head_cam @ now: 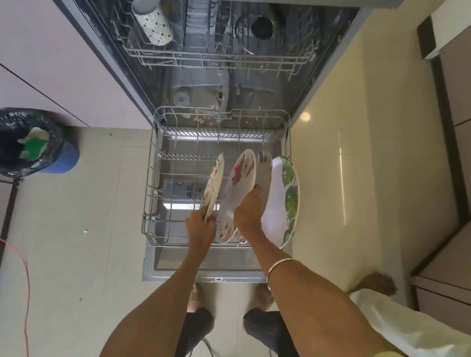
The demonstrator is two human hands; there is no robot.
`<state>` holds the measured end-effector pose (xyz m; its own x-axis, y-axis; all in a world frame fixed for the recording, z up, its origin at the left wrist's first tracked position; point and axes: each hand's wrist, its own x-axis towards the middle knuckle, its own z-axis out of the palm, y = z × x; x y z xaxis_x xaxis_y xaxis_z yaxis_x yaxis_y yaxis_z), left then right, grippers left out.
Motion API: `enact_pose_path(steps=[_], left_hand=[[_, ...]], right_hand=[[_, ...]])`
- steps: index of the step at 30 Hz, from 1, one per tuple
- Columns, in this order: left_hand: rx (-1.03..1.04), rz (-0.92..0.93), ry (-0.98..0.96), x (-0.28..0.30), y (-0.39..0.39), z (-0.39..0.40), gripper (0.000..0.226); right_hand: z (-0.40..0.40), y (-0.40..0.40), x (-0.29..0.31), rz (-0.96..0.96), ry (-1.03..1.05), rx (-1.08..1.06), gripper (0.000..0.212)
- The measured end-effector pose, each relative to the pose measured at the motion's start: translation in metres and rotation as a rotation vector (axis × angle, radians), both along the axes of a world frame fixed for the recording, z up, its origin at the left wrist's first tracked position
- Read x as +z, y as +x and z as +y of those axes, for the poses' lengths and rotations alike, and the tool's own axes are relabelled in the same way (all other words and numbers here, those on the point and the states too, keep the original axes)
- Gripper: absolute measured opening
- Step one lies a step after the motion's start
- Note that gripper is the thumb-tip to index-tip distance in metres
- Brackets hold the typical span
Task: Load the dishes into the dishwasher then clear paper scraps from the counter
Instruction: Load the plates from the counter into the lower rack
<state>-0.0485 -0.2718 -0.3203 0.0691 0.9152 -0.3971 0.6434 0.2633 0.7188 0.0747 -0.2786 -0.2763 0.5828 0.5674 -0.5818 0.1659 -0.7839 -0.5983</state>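
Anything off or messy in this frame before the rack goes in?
The plates go in unrinsed: the small plate in the left hand and the middle plate under the right hand carry red and brown food smears. Bits of debris also lie at the back of the lower rack. Nothing looks broken or spilled.
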Motion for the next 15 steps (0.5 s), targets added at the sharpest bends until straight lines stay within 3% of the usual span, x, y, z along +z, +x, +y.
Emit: enact_pose_path(steps=[6,10,15], left_hand=[[0.044,-0.013,0.003,-0.006,0.004,0.019,0.014],[-0.027,0.070,-0.036,-0.007,0.009,0.011,0.028],[0.085,0.132,-0.131,-0.004,0.000,0.002,0.033]], right_hand=[[0.012,-0.015,-0.019,0.003,0.025,-0.008,0.046],[0.011,-0.020,-0.026,-0.015,0.065,-0.020,0.050],[0.002,-0.014,-0.022,0.043,-0.023,0.009,0.049]])
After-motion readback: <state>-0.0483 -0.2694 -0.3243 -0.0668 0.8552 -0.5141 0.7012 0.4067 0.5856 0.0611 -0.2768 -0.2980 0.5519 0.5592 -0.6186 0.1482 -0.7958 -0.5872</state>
